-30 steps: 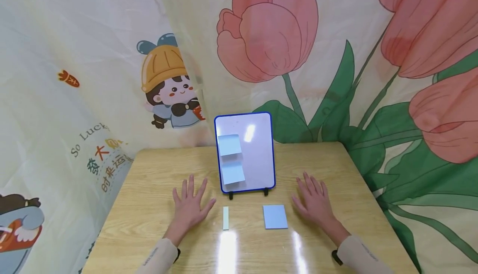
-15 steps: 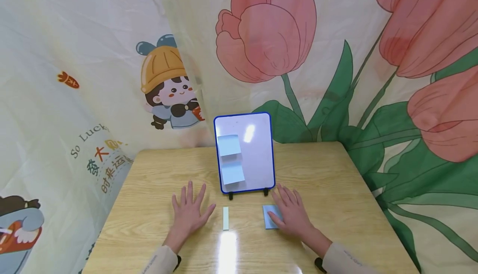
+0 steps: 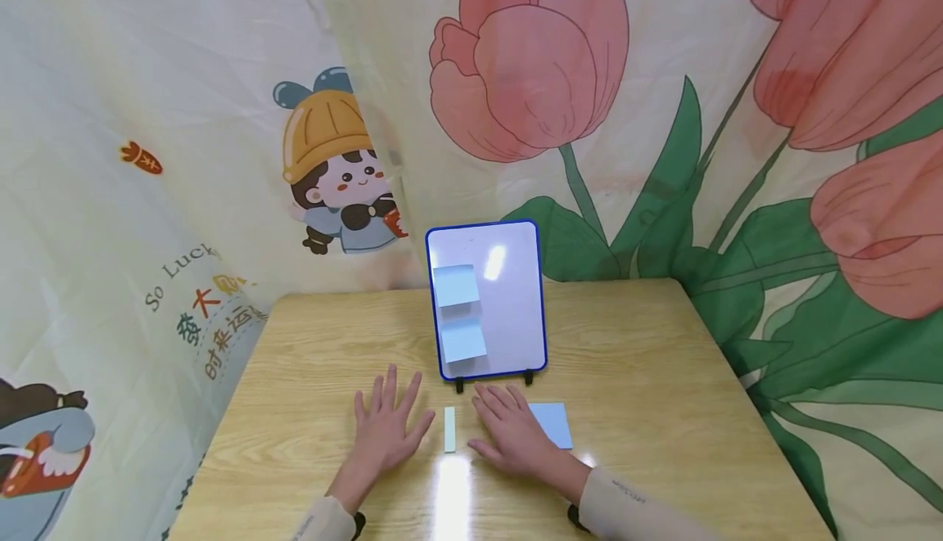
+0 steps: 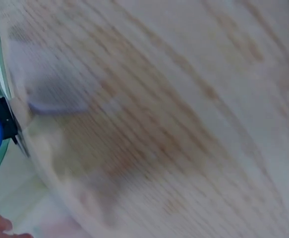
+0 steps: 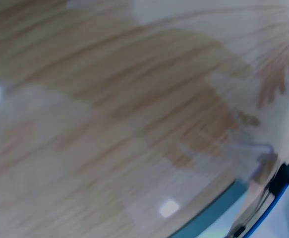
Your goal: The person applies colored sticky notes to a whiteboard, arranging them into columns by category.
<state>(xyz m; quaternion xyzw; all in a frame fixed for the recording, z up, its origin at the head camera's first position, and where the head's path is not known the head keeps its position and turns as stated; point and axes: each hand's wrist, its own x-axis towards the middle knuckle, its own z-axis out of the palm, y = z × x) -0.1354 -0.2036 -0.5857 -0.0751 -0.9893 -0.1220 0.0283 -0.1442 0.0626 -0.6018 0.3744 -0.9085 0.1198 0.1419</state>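
Observation:
My right hand (image 3: 516, 436) is over the table with fairly straight fingers, between a pale green narrow strip (image 3: 449, 430) and a blue sticky note pad (image 3: 554, 425). Its wrist side covers the pad's left part, and nothing shows in its grasp. To the left of the strip, my left hand (image 3: 386, 428) lies with spread fingers and holds nothing. A small whiteboard (image 3: 512, 320) with a blue frame stands behind the hands. Two light blue sticky notes, an upper note (image 3: 456, 285) and a lower note (image 3: 462, 340), cling to its left half, their bottoms lifting.
The wooden table (image 3: 648, 344) is glossy and reflects light. Black feet (image 3: 528, 377) support the whiteboard. Behind the table hangs a printed cloth (image 3: 412, 33) with tulips and cartoon figures. Both wrist views mostly show blurred tabletop, with a black board foot (image 4: 4, 119) at the left wrist view's edge.
My right hand has swept left from the right of the blue sticky note pad, across it, toward the narrow strip. My left hand has stayed nearly still.

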